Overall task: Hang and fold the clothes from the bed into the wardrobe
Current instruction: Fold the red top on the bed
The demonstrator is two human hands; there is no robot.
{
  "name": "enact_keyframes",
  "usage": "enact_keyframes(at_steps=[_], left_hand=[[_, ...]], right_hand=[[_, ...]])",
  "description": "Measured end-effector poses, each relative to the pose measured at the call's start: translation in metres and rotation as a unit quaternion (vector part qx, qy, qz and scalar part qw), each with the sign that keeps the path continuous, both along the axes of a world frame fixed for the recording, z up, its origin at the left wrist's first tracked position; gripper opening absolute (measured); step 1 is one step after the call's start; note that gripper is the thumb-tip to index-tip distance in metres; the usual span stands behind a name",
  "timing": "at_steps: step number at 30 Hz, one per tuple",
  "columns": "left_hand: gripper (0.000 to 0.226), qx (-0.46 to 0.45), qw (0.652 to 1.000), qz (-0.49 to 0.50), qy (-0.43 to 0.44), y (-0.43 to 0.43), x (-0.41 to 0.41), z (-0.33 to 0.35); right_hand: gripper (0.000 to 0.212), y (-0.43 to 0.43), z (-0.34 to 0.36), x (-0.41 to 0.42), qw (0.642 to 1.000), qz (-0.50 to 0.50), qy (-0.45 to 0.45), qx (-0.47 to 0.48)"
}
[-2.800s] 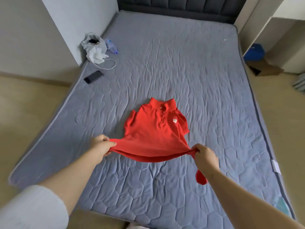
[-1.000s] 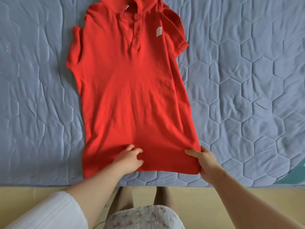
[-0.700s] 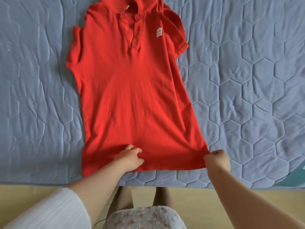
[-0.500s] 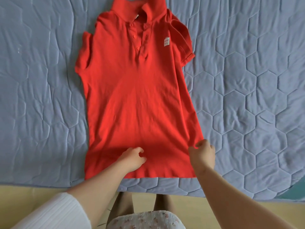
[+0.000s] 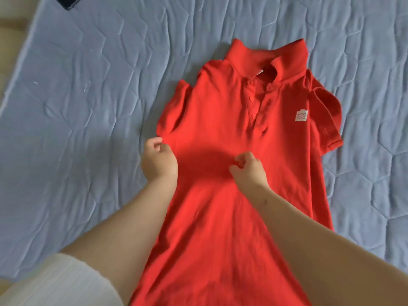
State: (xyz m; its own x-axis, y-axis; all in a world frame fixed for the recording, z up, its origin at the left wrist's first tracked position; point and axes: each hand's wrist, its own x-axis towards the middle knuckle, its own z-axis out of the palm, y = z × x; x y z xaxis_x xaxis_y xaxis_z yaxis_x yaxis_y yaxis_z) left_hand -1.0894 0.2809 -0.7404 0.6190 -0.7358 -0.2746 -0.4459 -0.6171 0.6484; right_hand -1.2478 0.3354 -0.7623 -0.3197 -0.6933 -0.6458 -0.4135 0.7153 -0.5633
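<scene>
A home bedroom: a quilted mattress (image 5: 88,107) fills the view, a shirt (image 5: 220,120) lies spread on it, and beige floor (image 5: 8,25) shows past its left edge.

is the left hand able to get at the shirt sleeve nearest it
Probably yes: the left hand is at the edge of the red shirt, just short of that sleeve, which lies flat on the bed with nothing over it.
</scene>
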Motion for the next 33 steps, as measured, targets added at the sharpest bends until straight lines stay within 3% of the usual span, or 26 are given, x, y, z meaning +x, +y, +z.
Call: enact_keyframes(at_steps=[2,3,6,9,11,14,18,21,25,28,31,33], left_hand=[[0.035,0.003,0.997,0.073,-0.013,-0.031,0.012,-0.008],[0.043,0.04,0.993,0.113,0.021,-0.044,0.019,-0.014],[0.065,0.211,0.926,0.129,0.285,-0.064,0.028,-0.02],[0.067,0.287,0.86,0.045,0.42,-0.08,0.029,-0.024],[0.053,0.287,0.832,0.003,0.475,-0.091,0.025,-0.023],[0.022,0.238,0.84,0.03,0.486,-0.103,0.016,-0.027],[0.013,0.08,0.838,0.125,0.526,-0.107,0.035,-0.031],[0.016,0.028,0.863,0.152,0.482,-0.09,0.065,-0.039],[0.017,0.159,0.905,0.065,0.39,-0.091,0.082,-0.046],[0.032,0.22,0.933,-0.045,0.282,-0.114,0.085,-0.043],[0.015,0.135,0.967,-0.142,0.16,-0.121,0.082,-0.041],[0.027,0.077,0.99,-0.108,0.04,-0.118,0.084,-0.044]], right_hand=[[0.033,-0.027,-0.019,0.001,0.997,0.026,0.023,0.075],[0.04,-0.037,-0.029,-0.001,0.991,0.035,0.031,0.126],[0.066,-0.055,-0.049,-0.005,0.976,0.026,0.025,0.213],[0.08,-0.067,-0.057,-0.005,0.965,0.042,0.041,0.255],[0.082,-0.072,-0.06,-0.005,0.959,0.05,0.051,0.273],[0.082,-0.076,-0.064,-0.005,0.953,0.062,0.073,0.286],[0.082,-0.075,-0.064,-0.005,0.948,0.055,0.092,0.3],[0.083,-0.079,-0.064,-0.006,0.945,0.065,0.093,0.308],[0.08,-0.081,-0.063,-0.007,0.944,0.074,0.09,0.307],[0.079,-0.082,-0.065,-0.009,0.944,0.072,0.089,0.309],[0.078,-0.082,-0.065,-0.008,0.944,0.073,0.093,0.308],[0.079,-0.082,-0.065,-0.007,0.944,0.076,0.099,0.304]])
